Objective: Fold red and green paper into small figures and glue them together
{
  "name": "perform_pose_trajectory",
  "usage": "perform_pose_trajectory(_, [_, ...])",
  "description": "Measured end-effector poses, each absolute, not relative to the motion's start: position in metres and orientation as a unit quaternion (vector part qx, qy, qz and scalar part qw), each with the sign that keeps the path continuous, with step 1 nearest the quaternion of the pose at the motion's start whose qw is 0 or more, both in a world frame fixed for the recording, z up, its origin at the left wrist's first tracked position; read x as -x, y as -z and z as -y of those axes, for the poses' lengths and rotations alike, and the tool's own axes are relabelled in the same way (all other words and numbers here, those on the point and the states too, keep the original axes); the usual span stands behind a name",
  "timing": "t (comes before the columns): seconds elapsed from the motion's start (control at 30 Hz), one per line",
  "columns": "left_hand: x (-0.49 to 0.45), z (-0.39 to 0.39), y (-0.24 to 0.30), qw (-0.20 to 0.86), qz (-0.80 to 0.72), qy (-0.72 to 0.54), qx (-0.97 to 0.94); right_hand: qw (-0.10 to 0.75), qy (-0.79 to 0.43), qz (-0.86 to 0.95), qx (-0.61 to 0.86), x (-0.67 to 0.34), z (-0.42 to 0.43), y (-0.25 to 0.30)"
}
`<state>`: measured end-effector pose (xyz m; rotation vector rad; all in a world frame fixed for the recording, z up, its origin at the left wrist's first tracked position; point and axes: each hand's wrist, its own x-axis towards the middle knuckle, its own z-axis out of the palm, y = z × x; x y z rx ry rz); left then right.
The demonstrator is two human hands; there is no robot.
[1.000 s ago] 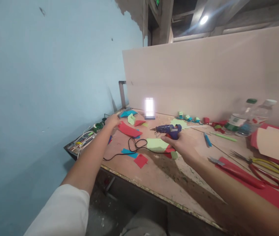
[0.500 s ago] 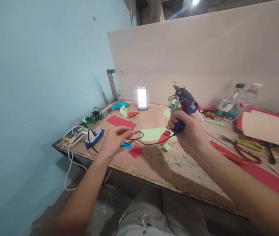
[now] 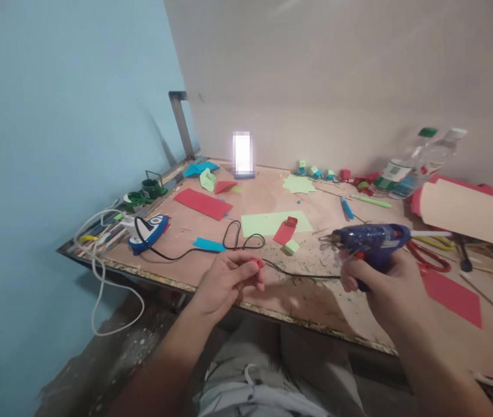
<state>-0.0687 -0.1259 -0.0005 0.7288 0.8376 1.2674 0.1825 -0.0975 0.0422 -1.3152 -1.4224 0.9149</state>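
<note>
My right hand (image 3: 376,275) is wrapped round the handle of a dark blue glue gun (image 3: 368,240), its nozzle pointing left and a pale glue stick (image 3: 431,233) poking out of its back. Between the closed fingertips of my left hand (image 3: 231,281) is a small red paper piece (image 3: 258,263), mostly covered by the fingers. The gun's black cord (image 3: 302,275) runs along the table beside that hand. Just beyond lie a pale green paper cube (image 3: 291,248), a red paper strip with a folded end (image 3: 285,230) and a light green sheet (image 3: 255,225).
A blue-and-white power strip (image 3: 153,234) with a white cable sits at the left edge. Further back stand a glowing phone (image 3: 243,153) and several small paper cubes (image 3: 314,171). At right are plastic bottles (image 3: 391,174), scissors (image 3: 431,258) and red paper (image 3: 455,298).
My right hand has lowered the glue gun and moved it right, turning it from upright to nearly level. My left hand has come nearer and to the right, away from the cord loop. The view has tilted down.
</note>
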Motion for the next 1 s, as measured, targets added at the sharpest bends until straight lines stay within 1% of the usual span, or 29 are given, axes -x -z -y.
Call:
perform_pose_trajectory(0.1, [0.063,0.123,0.006,0.692,-0.346,-0.553,-0.310,0.431,-0.305,0.601,0.599,-0.180,0.100,-0.038])
perform_pose_trajectory(0.23, [0.063,0.123,0.010,0.716,-0.332,-0.538,-0.296,0.392,-0.286,0.650,0.585,-0.168,0.100,-0.035])
perform_pose_trajectory(0.5, [0.064,0.125,0.015,0.739,-0.309,-0.516,-0.305,0.435,-0.220,0.671,0.559,-0.170,0.103,-0.011])
perform_pose_trajectory(1.0, [0.061,0.125,0.017,0.727,-0.323,-0.517,-0.315,0.411,-0.156,0.708,0.553,-0.167,0.103,-0.006])
